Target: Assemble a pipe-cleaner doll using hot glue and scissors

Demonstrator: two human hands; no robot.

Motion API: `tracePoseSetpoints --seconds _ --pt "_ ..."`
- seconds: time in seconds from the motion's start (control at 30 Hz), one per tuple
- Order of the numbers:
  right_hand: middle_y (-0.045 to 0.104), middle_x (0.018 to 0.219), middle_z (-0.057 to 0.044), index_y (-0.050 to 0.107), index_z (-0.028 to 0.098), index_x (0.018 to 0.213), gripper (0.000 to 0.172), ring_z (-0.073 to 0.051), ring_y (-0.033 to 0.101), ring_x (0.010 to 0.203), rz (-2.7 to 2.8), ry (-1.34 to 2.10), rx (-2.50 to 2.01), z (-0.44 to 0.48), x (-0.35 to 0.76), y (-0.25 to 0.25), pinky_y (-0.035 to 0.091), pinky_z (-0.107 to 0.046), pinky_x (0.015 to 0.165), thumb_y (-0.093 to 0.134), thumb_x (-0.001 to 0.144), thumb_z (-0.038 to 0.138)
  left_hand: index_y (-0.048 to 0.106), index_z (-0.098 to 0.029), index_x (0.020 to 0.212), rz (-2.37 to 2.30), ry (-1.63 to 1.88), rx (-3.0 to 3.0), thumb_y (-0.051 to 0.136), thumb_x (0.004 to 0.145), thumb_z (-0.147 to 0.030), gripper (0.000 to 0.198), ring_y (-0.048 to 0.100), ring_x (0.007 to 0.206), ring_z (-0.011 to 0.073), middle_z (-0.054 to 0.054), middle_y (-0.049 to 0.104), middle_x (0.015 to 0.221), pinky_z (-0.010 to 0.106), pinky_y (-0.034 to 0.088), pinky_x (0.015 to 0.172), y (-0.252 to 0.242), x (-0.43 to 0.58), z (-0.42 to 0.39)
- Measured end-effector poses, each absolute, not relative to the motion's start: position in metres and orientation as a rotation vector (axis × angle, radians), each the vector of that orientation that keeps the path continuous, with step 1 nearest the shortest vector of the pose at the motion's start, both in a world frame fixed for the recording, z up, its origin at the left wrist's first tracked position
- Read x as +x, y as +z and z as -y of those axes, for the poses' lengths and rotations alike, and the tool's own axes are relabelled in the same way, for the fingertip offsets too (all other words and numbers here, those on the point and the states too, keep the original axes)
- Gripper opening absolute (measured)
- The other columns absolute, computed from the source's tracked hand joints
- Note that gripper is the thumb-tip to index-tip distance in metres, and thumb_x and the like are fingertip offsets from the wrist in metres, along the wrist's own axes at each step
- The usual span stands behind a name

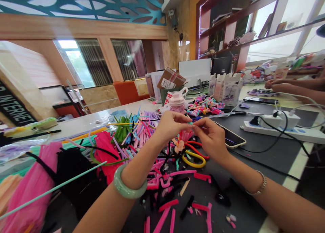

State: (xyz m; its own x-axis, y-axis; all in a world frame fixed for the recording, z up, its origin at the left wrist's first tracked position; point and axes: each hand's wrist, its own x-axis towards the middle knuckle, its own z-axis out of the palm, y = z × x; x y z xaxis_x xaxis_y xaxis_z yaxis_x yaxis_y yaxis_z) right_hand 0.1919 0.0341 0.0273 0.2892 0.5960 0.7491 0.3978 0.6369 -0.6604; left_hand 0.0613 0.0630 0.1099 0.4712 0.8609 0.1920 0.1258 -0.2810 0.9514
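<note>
My left hand (170, 124) and my right hand (212, 137) meet above the middle of the dark mat, fingertips pinched close together. A small teal pipe cleaner piece (190, 123) shows between them; the fingers hide most of it. Just under the fingertips is a pink pipe cleaner shape (185, 136) with a peach part (179, 145); whether it hangs from my fingers or rests on the pile, I cannot tell. Cut pink pipe cleaner pieces (169, 205) lie scattered below, and a yellow loop (195, 164) lies between my wrists.
Bundles of pipe cleaners, pink (42, 178), black (73, 182) and green (123, 128), cover the left side. A phone (232, 136) and a white power strip (284, 129) with cables lie right. Behind stand a pink-lidded jar (177, 102) and white boxes (230, 89). Another person's hands (279, 85) are far right.
</note>
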Motion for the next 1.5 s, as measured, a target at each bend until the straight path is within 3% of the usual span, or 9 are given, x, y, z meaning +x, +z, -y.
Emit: tracePoseSetpoints --seconds 0.43,0.93,1.5 --pt "0.058 0.063 0.001 0.058 0.021 0.071 0.014 -0.013 0.051 0.056 1.351 0.162 -0.974 -0.035 0.19 0.026 0.044 -0.026 0.055 0.058 0.082 0.03 0.07 -0.011 0.068 -0.835 0.912 1.89 0.068 0.061 -0.001 0.012 0.061 0.054 0.0126 0.001 0.066 0.054 0.023 0.047 0.057 0.105 0.058 -0.069" --pt "0.062 0.065 0.0 0.063 0.02 0.074 0.012 -0.013 0.055 0.058 1.303 0.246 -0.931 -0.036 0.19 0.028 0.046 -0.026 0.054 0.062 0.08 0.031 0.068 -0.012 0.059 -0.711 0.916 1.776 0.07 0.059 -0.005 0.008 0.055 0.052 0.0077 -0.002 0.062 0.053 0.021 0.042 0.056 0.105 0.057 -0.072" --pt "0.066 0.074 -0.002 0.066 0.021 0.079 0.01 -0.015 0.059 0.065 1.279 0.224 -0.905 -0.035 0.191 0.03 0.049 -0.028 0.059 0.062 0.079 0.03 0.064 -0.011 0.065 -0.689 0.888 1.691 0.068 0.062 -0.004 0.009 0.059 0.053 0.0087 -0.001 0.064 0.056 0.022 0.044 0.058 0.102 0.055 -0.077"
